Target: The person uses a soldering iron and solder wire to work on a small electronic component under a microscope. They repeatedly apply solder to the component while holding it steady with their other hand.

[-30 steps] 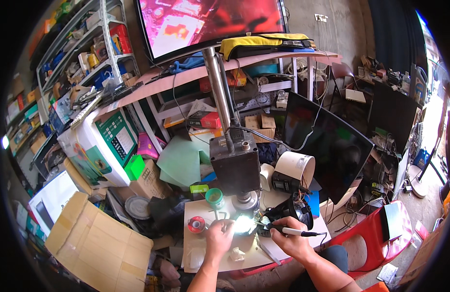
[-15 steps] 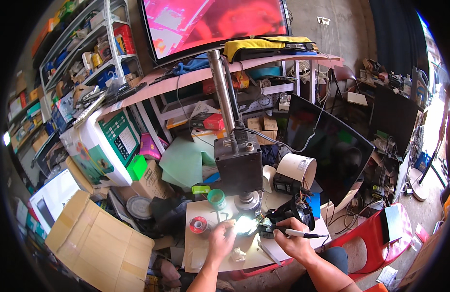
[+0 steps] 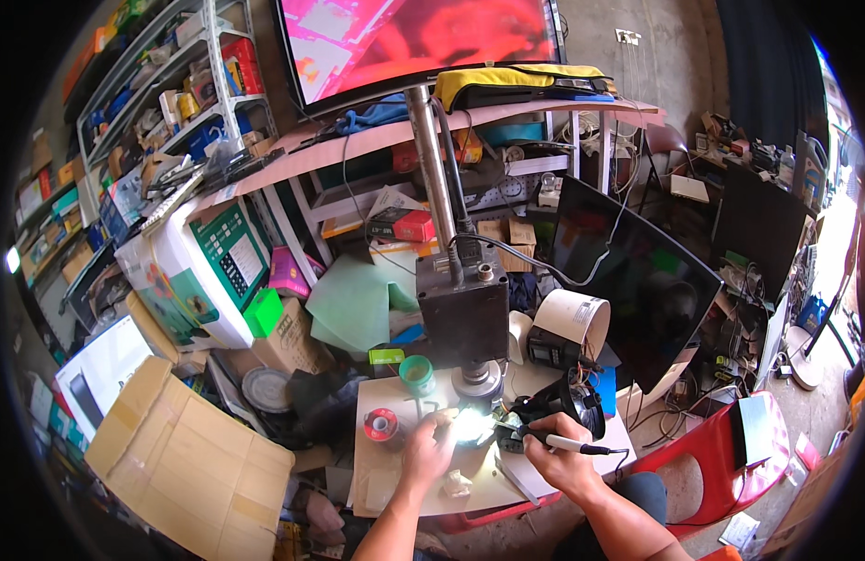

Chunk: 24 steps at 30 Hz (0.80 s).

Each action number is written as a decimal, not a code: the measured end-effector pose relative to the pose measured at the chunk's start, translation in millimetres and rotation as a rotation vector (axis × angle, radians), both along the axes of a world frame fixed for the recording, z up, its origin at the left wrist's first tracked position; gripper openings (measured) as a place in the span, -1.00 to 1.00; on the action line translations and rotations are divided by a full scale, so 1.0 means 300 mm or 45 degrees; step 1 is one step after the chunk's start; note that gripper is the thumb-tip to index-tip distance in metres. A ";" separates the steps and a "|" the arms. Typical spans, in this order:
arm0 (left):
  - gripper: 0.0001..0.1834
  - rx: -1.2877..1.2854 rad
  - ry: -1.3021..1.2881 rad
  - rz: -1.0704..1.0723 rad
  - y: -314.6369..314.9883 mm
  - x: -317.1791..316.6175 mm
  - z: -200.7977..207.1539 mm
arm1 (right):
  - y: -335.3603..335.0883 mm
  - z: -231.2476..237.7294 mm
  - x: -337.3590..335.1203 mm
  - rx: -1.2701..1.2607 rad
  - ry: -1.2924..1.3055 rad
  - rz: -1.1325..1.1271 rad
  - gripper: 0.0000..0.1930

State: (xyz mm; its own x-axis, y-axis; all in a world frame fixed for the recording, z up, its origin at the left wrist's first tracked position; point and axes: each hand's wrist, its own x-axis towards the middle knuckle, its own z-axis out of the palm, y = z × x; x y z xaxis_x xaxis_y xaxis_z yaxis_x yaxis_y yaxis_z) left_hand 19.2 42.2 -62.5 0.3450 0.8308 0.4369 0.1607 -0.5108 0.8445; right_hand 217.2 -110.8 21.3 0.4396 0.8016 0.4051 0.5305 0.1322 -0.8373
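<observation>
My right hand [image 3: 563, 460] is closed round a soldering iron [image 3: 572, 444] with a white and black handle, its tip pointing left into a bright spot of light. My left hand [image 3: 428, 451] is pinched at the left edge of that glare; what its fingers hold is washed out. Both hands are over a white worktop [image 3: 371, 486], below a black microscope head [image 3: 462, 313] on a metal post. Left of my left hand lies a red solder spool [image 3: 381, 424], with a green jar [image 3: 416, 372] behind it. Metal tweezers [image 3: 516, 481] and a crumpled white scrap [image 3: 457, 484] lie in front.
A black round part [image 3: 582, 402] with wires and a white cylinder [image 3: 582, 318] crowd the right back. A dark flat screen [image 3: 638, 280] leans behind them. A red plastic chair [image 3: 703, 467] stands right; an open cardboard box [image 3: 189, 458] is left.
The view has shifted slightly. Both hands keep nearly the same place and grip, with the soldering iron still at the lit spot.
</observation>
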 end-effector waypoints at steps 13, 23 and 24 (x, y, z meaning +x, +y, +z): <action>-0.85 -0.126 -0.037 0.066 -0.039 -0.008 -0.012 | -0.003 -0.013 0.017 0.096 -0.003 0.023 -0.79; -0.82 -0.110 0.053 0.022 -0.043 -0.018 0.014 | -0.005 -0.003 0.012 0.067 0.018 0.017 -0.81; -0.81 -0.108 0.062 0.029 -0.047 -0.017 0.029 | -0.004 -0.003 0.012 0.070 0.008 0.014 -0.81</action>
